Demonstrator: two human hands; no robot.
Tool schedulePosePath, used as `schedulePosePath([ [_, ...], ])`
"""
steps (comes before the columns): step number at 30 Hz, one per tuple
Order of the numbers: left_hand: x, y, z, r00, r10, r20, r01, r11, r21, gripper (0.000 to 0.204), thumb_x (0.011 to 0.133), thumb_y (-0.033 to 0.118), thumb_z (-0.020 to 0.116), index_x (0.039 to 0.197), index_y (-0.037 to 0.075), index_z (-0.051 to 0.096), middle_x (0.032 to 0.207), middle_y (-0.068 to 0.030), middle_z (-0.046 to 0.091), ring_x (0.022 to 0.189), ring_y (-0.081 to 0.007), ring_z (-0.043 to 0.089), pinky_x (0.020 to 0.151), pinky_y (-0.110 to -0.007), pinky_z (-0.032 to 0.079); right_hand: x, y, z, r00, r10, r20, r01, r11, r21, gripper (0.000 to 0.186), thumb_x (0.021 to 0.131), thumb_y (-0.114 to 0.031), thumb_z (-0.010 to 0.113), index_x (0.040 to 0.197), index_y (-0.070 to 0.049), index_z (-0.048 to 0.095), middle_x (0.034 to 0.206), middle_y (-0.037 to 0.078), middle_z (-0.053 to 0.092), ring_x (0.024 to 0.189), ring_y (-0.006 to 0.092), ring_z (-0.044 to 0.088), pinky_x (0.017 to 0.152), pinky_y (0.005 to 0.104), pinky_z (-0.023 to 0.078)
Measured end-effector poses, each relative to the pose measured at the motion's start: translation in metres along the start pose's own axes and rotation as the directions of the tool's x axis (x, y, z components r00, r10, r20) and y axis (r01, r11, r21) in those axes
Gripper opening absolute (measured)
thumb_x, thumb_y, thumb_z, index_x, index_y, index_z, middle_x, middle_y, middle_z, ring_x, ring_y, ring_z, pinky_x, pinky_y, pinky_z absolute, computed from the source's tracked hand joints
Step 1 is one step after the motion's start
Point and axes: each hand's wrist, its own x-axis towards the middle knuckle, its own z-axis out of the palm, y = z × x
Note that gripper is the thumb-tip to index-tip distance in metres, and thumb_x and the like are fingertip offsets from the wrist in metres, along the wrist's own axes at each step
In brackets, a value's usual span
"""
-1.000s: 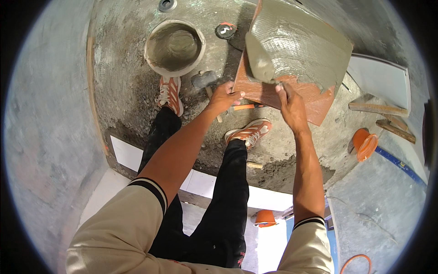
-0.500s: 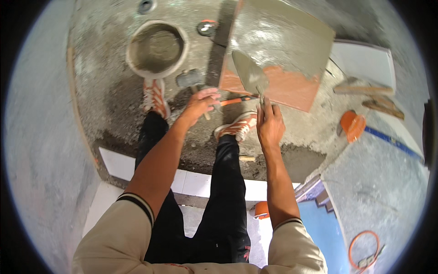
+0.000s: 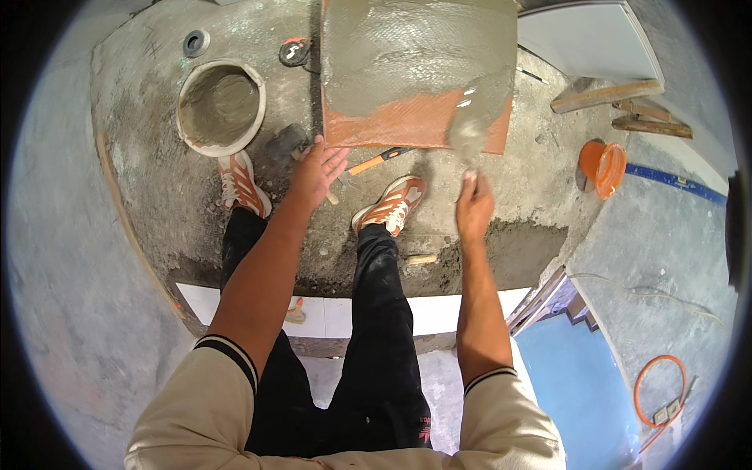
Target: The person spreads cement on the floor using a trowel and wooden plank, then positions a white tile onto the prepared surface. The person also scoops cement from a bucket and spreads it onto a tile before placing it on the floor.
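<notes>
A large tile (image 3: 376, 127), orange on its upturned back, lies ahead of me. Grey mortar (image 3: 415, 55) covers most of it, leaving an orange strip bare along the near edge. My right hand (image 3: 475, 210) is closed round the handle of a trowel (image 3: 470, 129), whose blade is motion-blurred over the near right part of the tile. By the tile's near left corner is my left hand (image 3: 317, 174), open with fingers stretched out; whether it touches the tile I cannot tell. Beside that hand lie a black-headed mallet (image 3: 287, 143) and a hammer with an orange handle (image 3: 368, 164).
A mortar bucket (image 3: 261, 117) stands at the left, near a tape measure (image 3: 294, 52) and a grey ring (image 3: 196, 43). To the right are wood offcuts (image 3: 607, 95), a white panel (image 3: 591, 39), an orange bucket (image 3: 601, 168) and a blue level (image 3: 677, 182). White tiles (image 3: 348, 317) run behind my feet.
My view has shifted, so the tile appears farther left and higher. The trowel has swung rightward over the tile's near right part. My left hand has come to the tile's near left corner.
</notes>
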Motion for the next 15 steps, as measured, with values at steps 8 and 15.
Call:
schedulePosePath([
  [8, -0.006, 0.005, 0.009, 0.997, 0.014, -0.072, -0.015, 1.0, -0.007, 0.065, 0.111, 0.034, 0.053, 0.156, -0.005, 0.027, 0.148, -0.0277, 0.05, 0.14, -0.0375, 0.052, 0.118, -0.049, 0.044, 0.027, -0.033, -0.015, 0.861, 0.333, 0.385, -0.471, 0.808, 0.353, 0.045, 0.111, -0.04, 0.05, 0.13, -0.002, 0.065, 0.081, 0.009, 0.061, 0.066, 0.0179, 0.062, 0.059, 0.0337, 0.05],
  [15, 0.005, -0.005, -0.001, 0.998, 0.045, -0.052, -0.049, 0.996, -0.08, 0.066, 0.11, 0.032, 0.055, 0.155, -0.007, 0.028, 0.153, -0.0312, 0.044, 0.141, -0.0382, 0.05, 0.12, -0.049, 0.044, -0.03, -0.046, 0.0, 0.912, -0.011, 0.409, -0.032, 0.995, 0.098, 0.047, 0.108, -0.036, 0.053, 0.139, -0.003, 0.06, 0.128, 0.026, 0.065, 0.116, 0.0451, 0.063, 0.098, 0.05, 0.051],
])
